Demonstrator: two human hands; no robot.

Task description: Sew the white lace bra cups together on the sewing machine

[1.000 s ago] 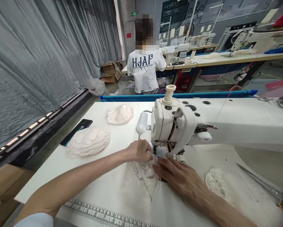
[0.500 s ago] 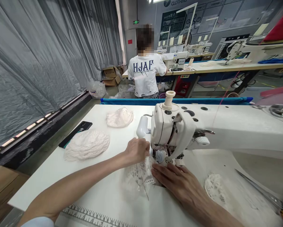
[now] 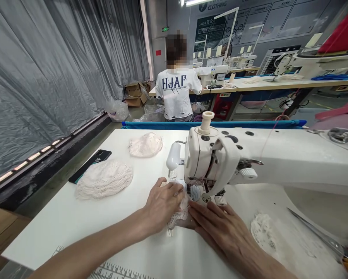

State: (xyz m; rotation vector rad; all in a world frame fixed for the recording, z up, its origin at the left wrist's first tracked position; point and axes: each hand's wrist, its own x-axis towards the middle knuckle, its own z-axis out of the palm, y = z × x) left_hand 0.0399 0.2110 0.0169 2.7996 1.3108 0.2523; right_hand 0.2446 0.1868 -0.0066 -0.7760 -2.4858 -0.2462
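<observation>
A small piece of white lace lies under the needle area of the white sewing machine. My left hand rests over this lace from the left, its fingers bent and its thumb apart from them; the fingertips partly cover the lace. To the right, my right hand lies flat by the presser foot, fingers stretched out and their tips at the lace's right edge. What is beneath those fingers is hidden.
Stacked pale lace pieces lie left, beside a dark phone. Another lace piece sits farther back. Scissors and a lace scrap lie right. A ruler marking runs along the front. A person sits ahead, back turned.
My left hand has gone from a closed grip beside the needle to lying over the lace, slightly nearer me. The lace is now bunched closer under it. My right hand has barely moved.
</observation>
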